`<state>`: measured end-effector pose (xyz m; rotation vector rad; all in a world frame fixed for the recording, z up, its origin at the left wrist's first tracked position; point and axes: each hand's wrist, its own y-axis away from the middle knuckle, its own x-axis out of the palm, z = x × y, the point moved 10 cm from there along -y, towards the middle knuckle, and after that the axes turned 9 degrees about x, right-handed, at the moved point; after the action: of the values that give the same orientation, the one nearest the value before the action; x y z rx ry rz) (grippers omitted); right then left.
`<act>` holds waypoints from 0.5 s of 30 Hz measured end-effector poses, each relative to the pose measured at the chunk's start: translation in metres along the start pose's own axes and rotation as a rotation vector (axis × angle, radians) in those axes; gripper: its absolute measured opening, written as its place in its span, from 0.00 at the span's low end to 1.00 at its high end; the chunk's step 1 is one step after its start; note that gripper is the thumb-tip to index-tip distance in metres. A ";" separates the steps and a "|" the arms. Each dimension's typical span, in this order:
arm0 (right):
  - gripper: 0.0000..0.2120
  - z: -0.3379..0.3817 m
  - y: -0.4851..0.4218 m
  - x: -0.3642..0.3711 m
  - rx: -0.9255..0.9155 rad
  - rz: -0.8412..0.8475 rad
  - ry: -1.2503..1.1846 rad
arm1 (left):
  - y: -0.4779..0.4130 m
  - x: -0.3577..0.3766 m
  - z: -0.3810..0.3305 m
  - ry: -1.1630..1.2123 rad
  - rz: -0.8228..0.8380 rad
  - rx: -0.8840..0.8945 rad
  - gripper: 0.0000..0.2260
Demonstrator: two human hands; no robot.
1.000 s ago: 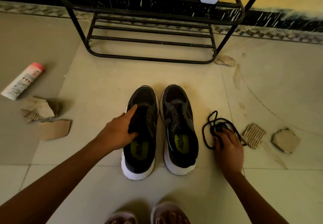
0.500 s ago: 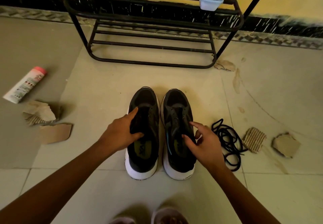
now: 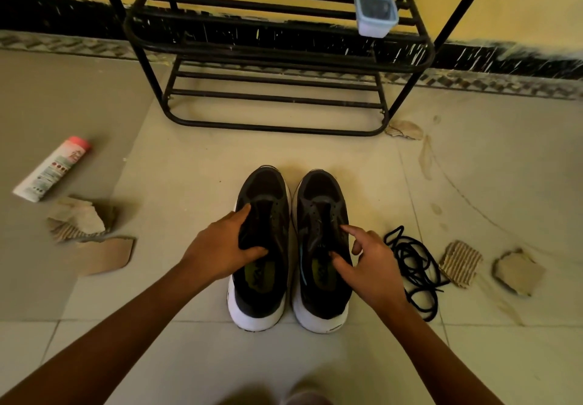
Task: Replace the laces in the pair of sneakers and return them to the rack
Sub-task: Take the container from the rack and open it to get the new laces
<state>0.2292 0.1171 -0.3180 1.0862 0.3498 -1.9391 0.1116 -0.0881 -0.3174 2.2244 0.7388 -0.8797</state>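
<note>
Steadying the left sneaker (image 3: 265, 183) with left hand (image 3: 220, 246): thumb hooked into the mouth, fingers curled over the outer side, firmly clasped. Right hand (image 3: 369, 265) over the right sneaker (image 3: 318, 190), forefinger laid on the eyelet row, thumb down by the tongue, the two spread apart (pinching anything or not: cannot tell). Both shoes side by side on the floor (image 3: 195, 164), toes toward the rack (image 3: 274, 126) at its far edge by the wall, eyelets seemingly bare. Black laces (image 3: 410, 259) heaped loose just beside the right sneaker, untouched. Judged step: readying a shoe for threading. Best to lift the tongue clear, find one lace tip, untangle before feeding, start at the toe-end pair, even both ends.
</note>
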 end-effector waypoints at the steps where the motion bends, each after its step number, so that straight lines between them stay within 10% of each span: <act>1: 0.26 0.004 0.000 -0.004 -0.019 0.006 -0.012 | 0.000 -0.002 -0.004 -0.010 0.003 0.016 0.40; 15: 0.19 0.097 -0.078 -0.123 -0.245 -0.244 -0.363 | -0.061 -0.135 -0.144 -0.065 -0.340 0.385 0.20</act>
<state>0.1437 0.1728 -0.1756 0.5385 0.5191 -2.1900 0.0422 0.0193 -0.1549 2.4231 1.0052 -1.3503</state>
